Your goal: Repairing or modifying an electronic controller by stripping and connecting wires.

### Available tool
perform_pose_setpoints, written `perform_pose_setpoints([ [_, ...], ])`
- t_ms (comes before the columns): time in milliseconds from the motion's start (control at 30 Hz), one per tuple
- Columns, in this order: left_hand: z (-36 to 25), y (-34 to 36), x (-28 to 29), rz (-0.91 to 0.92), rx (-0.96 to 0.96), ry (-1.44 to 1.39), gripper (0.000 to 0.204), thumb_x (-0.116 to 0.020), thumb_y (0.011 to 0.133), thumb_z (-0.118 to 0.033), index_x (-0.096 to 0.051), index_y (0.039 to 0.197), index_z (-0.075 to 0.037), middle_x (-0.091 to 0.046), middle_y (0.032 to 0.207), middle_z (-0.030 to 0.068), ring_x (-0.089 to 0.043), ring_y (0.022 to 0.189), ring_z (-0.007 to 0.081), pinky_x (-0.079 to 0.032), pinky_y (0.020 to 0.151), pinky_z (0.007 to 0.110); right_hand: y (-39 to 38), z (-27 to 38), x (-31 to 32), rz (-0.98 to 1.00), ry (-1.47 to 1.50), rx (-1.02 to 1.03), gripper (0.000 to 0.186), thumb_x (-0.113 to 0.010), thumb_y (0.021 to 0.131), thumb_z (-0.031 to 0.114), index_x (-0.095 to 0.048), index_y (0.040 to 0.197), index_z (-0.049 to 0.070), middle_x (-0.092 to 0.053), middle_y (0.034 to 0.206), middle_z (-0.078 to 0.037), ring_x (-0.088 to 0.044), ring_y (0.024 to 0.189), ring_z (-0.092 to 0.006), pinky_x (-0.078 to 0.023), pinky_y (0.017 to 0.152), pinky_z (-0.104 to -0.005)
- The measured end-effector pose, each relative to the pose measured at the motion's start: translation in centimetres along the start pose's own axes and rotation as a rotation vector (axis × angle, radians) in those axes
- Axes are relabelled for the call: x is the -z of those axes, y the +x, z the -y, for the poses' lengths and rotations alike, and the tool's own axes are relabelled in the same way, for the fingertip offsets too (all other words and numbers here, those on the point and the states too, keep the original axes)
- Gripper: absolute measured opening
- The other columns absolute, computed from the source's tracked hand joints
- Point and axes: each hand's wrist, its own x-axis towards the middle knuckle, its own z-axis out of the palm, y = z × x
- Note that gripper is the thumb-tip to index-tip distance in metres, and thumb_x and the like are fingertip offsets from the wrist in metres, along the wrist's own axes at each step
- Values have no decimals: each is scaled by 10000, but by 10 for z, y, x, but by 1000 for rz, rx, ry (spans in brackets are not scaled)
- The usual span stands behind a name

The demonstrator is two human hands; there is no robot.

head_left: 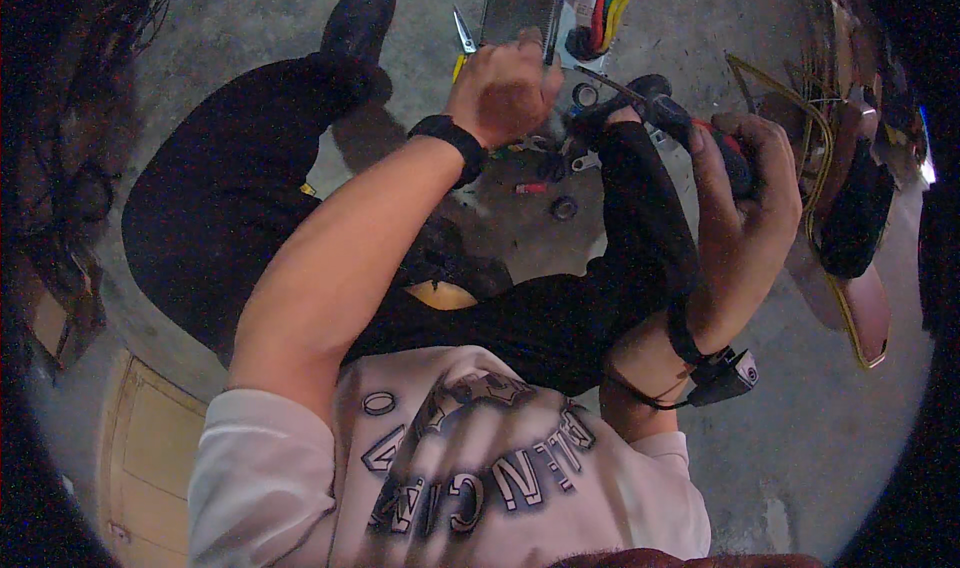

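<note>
My left hand (pixel 505 90), with a dark band at the wrist, has its fingers closed at the near edge of a dark finned metal case (pixel 522 6). In my right hand (pixel 765 173) is a red and black cordless drill (pixel 733 158). Its long thin bit (pixel 605 80) points left toward the near corner of the case. The bit's tip is close to my left hand; whether it touches a screw is too small to tell. Beside the case lie scissors (pixel 463 36) with yellow handles, partly behind my left hand. Thick red, yellow, green and blue wires (pixel 612 13) lie at its right.
Between my legs on the concrete floor are a black tape roll (pixel 564 208), a small red piece (pixel 530 188) and other small parts. Another ring-shaped roll (pixel 585 95) lies near the drill bit. At right are yellow-edged panels (pixel 855 308) and a yellow cord (pixel 775 76).
</note>
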Motion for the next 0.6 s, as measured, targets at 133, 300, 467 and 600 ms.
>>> perform_pose_setpoints([
  [133,-1,1,-1,3,3,9,306,-562,921,-281,-599,783,-11,-636,715,215,-651,685,413,-532,647,505,1,2,-1,-1,-14,0,169,-741,835,51,-633,955,0,-606,878,-70,-572,818,-168,-459,761,-266],
  [300,0,2,0,-3,-3,12,300,-575,915,-282,-598,783,-14,-634,709,216,-654,678,410,-536,652,503,3,0,-4,-15,-40,30,169,-743,821,29,-632,944,-6,-618,883,-82,-590,818,-178,-471,765,-277],
  [467,-6,5,-7,-4,-15,-15,308,-587,910,-290,-597,764,-19,-632,703,218,-652,670,410,-534,644,509,3,-3,-4,-39,-104,122,183,-754,782,12,-627,913,4,-632,887,-107,-617,810,-237,-494,752,-318],
  [600,0,11,6,-37,-28,15,317,-591,909,-296,-597,752,-22,-628,692,217,-646,649,412,-530,625,509,13,4,-8,-41,-54,203,198,-769,761,54,-626,897,35,-628,870,-117,-623,799,-307,-498,721,-365],
])
